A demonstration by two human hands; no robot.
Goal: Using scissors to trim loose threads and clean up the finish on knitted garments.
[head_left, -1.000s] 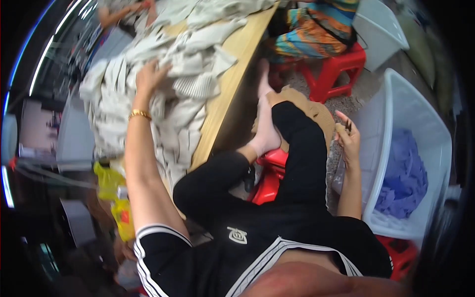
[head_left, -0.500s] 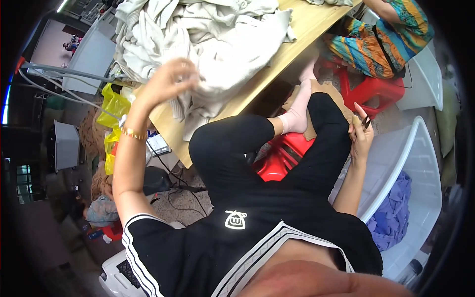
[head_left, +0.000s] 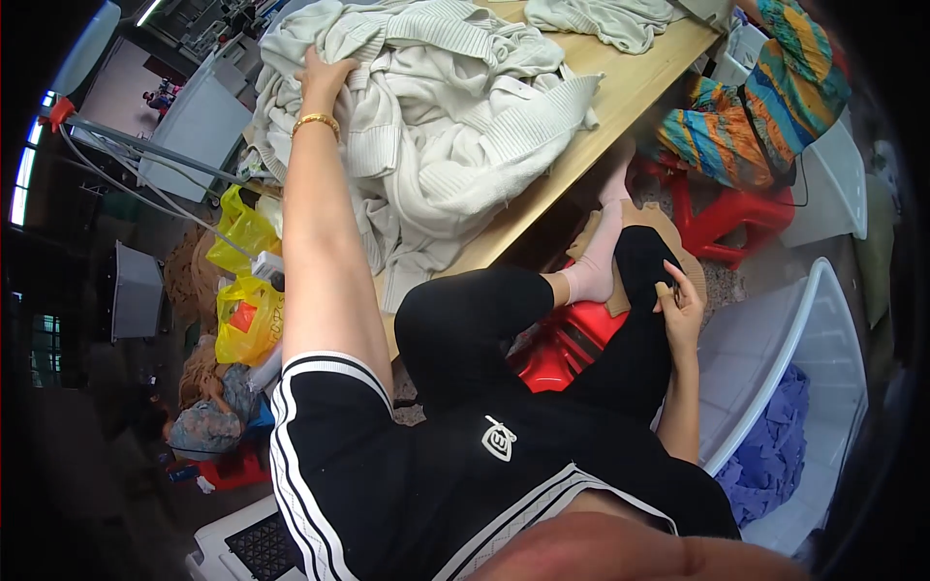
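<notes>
A heap of cream knit garments (head_left: pixel 455 145) with ribbed edges lies on the wooden table (head_left: pixel 620 82). My left arm is stretched out over it. At the far left of the heap, my left hand (head_left: pixel 326 79) grips the cloth of a knit garment (head_left: pixel 334 29), its fingertips partly hidden in the folds. My right hand (head_left: pixel 684 312) rests by my right knee with curled fingers and a tan cover on one fingertip. The small dark thread snips seen in it earlier barely show against my black trousers (head_left: pixel 644 266).
A white tub (head_left: pixel 823 310) with purple cloth pieces (head_left: pixel 770 455) stands at my right. Beyond my foot, a person in a patterned outfit (head_left: pixel 765 121) sits on a red stool (head_left: pixel 741 218). Yellow bags (head_left: pixel 247 315) hang left of the table, near a metal bar (head_left: pixel 145 150) with cables.
My left hand has gone from above the near part of the heap to its far left and taken hold of cloth. My right hand has come slightly lower and inward.
</notes>
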